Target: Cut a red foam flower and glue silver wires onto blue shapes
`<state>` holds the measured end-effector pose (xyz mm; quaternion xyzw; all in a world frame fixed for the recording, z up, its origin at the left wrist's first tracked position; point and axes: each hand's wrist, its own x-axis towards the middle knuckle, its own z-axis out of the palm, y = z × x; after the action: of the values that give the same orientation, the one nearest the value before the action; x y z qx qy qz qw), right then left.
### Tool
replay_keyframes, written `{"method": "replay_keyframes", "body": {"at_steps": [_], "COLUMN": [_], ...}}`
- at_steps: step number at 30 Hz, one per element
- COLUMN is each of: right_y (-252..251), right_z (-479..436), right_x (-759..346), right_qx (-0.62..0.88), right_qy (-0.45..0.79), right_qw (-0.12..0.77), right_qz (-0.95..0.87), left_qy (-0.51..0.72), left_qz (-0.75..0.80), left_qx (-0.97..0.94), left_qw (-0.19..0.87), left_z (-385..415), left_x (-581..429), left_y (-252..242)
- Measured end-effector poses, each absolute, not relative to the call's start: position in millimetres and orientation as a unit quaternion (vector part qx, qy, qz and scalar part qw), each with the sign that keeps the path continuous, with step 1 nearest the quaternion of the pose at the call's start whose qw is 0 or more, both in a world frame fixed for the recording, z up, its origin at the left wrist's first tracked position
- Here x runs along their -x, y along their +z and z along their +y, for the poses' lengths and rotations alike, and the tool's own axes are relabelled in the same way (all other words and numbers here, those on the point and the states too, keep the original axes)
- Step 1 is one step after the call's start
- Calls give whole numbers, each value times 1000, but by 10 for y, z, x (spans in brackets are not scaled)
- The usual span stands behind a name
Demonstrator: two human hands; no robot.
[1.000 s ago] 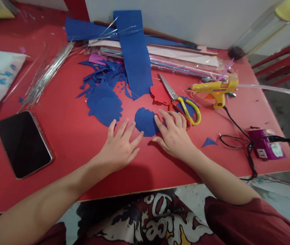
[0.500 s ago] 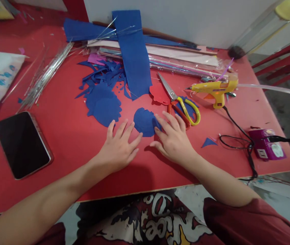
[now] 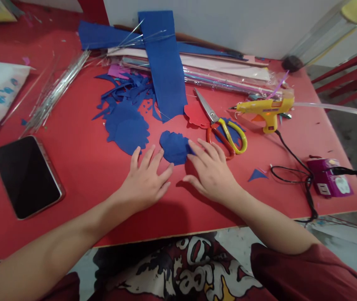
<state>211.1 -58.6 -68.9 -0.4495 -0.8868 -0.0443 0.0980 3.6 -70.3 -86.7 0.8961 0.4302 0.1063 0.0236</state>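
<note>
A round blue foam cutout [image 3: 174, 147] with a scalloped edge lies flat on the red table [image 3: 90, 167] between my hands. Fingers spread, my right hand [image 3: 211, 169] touches the cutout's right edge with its fingertips. My left hand [image 3: 147, 175] rests palm down at the lower left, its fingers apart, near that cutout and the larger overlapping blue cutouts [image 3: 127, 127]. Behind my right hand lie scissors [image 3: 219, 121] with one red and one yellow handle. They partly cover a red cutout [image 3: 196, 115] and another blue piece [image 3: 233, 131].
A yellow glue gun [image 3: 264, 110] lies at the right, its black cord near a purple box [image 3: 329, 177]. At the left are a phone [image 3: 27, 175] and a bundle of thin wires [image 3: 59, 94]. Blue scraps [image 3: 128, 90] and a blue foam strip [image 3: 164, 67] lie at the back.
The round blue cutout has shifted slightly left and turned a little. My right hand has moved slightly left with it; my left hand has barely moved.
</note>
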Motion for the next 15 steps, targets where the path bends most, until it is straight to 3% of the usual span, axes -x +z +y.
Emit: {"method": "replay_keyframes", "body": {"at_steps": [4,10,15], "right_y": [-648,-674,-686], "right_z": [-558,-583,-596], "right_x": [-2164,-2078,-2121], "right_qx": [482,371,417], "right_qy": [-34,15,-16], "right_qw": [137,7,25], "right_qz": [-865,-929,-908], "left_qy": [105,100,79], "left_qz": [443,428,430], "left_qx": [-890,-895,-896], "left_qw": [29,77,82], "left_z": [-702,-678,-673], "left_x": [-37,-32,-40], "left_y": [-832,-821,-820]}}
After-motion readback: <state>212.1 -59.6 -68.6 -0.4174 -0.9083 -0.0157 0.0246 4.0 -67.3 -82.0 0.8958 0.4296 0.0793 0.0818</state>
